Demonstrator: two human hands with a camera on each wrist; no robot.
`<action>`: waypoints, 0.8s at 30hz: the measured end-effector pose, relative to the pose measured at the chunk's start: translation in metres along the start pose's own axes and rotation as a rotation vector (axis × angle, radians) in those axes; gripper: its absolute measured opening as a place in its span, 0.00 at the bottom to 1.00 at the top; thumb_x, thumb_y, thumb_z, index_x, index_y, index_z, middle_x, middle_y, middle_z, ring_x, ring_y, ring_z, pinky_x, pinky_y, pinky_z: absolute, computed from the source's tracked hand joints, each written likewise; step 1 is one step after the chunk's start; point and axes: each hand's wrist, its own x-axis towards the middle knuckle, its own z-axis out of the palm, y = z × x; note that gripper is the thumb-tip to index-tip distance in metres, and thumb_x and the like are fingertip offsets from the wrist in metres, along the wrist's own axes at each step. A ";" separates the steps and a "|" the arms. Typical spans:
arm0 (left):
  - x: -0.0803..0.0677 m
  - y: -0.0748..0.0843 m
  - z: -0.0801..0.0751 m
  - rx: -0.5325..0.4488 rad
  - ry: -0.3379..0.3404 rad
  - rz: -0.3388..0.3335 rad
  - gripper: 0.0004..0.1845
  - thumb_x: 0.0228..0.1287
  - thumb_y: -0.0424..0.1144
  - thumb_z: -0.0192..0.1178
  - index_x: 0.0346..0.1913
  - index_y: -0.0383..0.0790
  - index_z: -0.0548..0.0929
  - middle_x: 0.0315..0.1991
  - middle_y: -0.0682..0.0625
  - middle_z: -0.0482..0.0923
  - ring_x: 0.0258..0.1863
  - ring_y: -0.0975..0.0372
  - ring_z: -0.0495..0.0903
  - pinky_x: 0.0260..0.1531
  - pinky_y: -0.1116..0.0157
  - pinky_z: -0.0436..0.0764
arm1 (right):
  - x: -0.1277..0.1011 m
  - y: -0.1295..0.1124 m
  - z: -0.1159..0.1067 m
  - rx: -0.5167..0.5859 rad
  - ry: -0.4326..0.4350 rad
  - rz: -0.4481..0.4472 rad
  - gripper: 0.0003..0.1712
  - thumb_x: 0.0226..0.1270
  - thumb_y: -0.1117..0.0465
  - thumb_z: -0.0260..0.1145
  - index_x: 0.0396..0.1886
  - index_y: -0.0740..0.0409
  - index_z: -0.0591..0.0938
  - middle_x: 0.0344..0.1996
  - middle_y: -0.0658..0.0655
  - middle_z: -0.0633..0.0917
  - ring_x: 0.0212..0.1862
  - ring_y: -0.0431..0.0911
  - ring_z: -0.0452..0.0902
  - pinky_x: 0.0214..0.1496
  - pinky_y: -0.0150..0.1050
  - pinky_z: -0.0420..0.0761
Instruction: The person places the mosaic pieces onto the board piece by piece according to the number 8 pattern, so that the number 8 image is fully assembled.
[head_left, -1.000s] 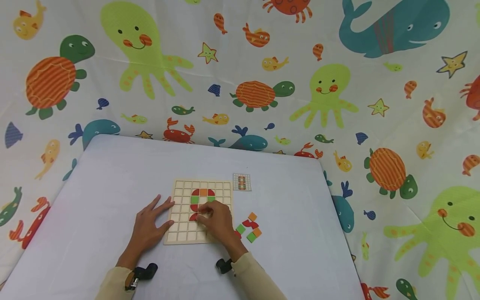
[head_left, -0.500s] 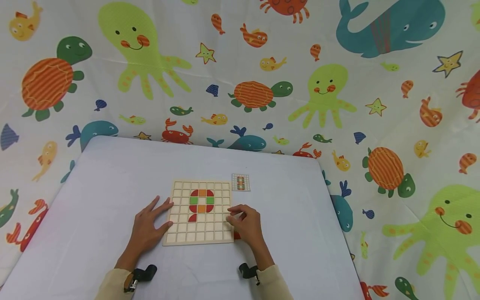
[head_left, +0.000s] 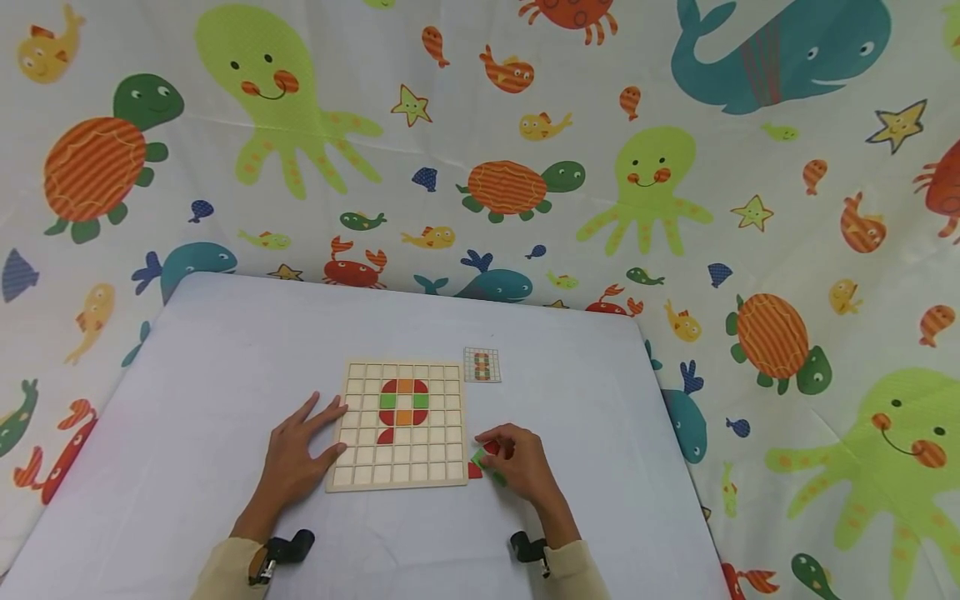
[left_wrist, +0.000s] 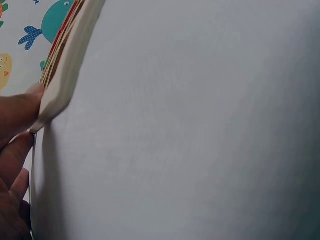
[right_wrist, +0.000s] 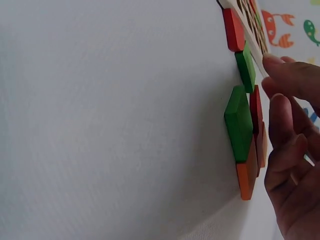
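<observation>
left hand (head_left: 296,457) lies flat on the table (head_left: 225,350), fingers spread, fingertips and thumb against the left edge of the wooden grid board (head_left: 358,475); the left wrist view shows the thumb at the board's corner (left_wrist: 55,100).

right hand (head_left: 521,462) is over the loose tile pile (head_left: 482,460), just right of the board's lower right corner. fingers curl down onto the tiles, but i can't tell if a piece is actually pinched. the right wrist view shows fingertips (right_wrist: 285,75) above the green, red and orange tiles (right_wrist: 240,120), looking just clear of them.

progress, judging from the board: upper part of the figure is filled in, a red/orange/green ring (head_left: 405,400), plus one red piece (head_left: 386,435) below it at left. the small pattern card (head_left: 482,365) beyond the board shows a taller column, so i'd call it about half done. lower part is open and several tiles are unplaced.
</observation>
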 end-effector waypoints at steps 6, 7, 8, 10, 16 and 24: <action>0.000 0.000 0.000 -0.001 0.001 0.003 0.34 0.59 0.37 0.76 0.71 0.43 0.81 0.74 0.37 0.75 0.79 0.35 0.62 0.68 0.28 0.60 | 0.001 0.003 -0.002 -0.017 0.017 0.004 0.19 0.59 0.70 0.80 0.48 0.48 0.92 0.37 0.53 0.88 0.32 0.39 0.74 0.33 0.28 0.76; 0.000 -0.001 0.001 -0.002 0.000 0.002 0.34 0.59 0.36 0.76 0.71 0.43 0.81 0.74 0.37 0.75 0.79 0.35 0.62 0.68 0.28 0.59 | 0.002 0.004 -0.002 -0.029 0.033 0.013 0.19 0.60 0.70 0.80 0.48 0.47 0.92 0.38 0.52 0.88 0.33 0.39 0.75 0.33 0.28 0.76; 0.000 -0.001 0.001 -0.004 -0.001 -0.001 0.34 0.59 0.36 0.76 0.71 0.43 0.81 0.75 0.37 0.75 0.79 0.35 0.62 0.68 0.28 0.59 | 0.002 0.004 -0.002 -0.038 0.049 0.025 0.19 0.60 0.70 0.80 0.48 0.46 0.92 0.39 0.51 0.88 0.34 0.39 0.75 0.33 0.28 0.77; 0.001 -0.002 0.001 -0.009 -0.004 -0.004 0.34 0.59 0.36 0.76 0.71 0.43 0.81 0.75 0.38 0.74 0.79 0.35 0.62 0.69 0.28 0.59 | 0.003 0.005 -0.003 -0.053 0.080 0.050 0.19 0.61 0.69 0.80 0.49 0.44 0.92 0.40 0.49 0.87 0.34 0.39 0.75 0.33 0.27 0.77; 0.001 -0.003 0.001 -0.015 -0.008 -0.008 0.34 0.59 0.36 0.76 0.71 0.43 0.81 0.75 0.38 0.75 0.80 0.35 0.62 0.69 0.28 0.59 | 0.006 0.009 -0.005 -0.053 0.178 0.117 0.18 0.64 0.68 0.78 0.48 0.43 0.92 0.43 0.49 0.87 0.35 0.43 0.76 0.30 0.29 0.79; 0.001 -0.003 0.001 -0.013 -0.016 -0.020 0.34 0.60 0.37 0.76 0.71 0.43 0.80 0.75 0.37 0.74 0.80 0.35 0.61 0.69 0.29 0.58 | 0.010 0.015 -0.008 -0.103 0.267 0.226 0.14 0.66 0.65 0.78 0.49 0.45 0.92 0.44 0.51 0.86 0.40 0.44 0.75 0.39 0.29 0.80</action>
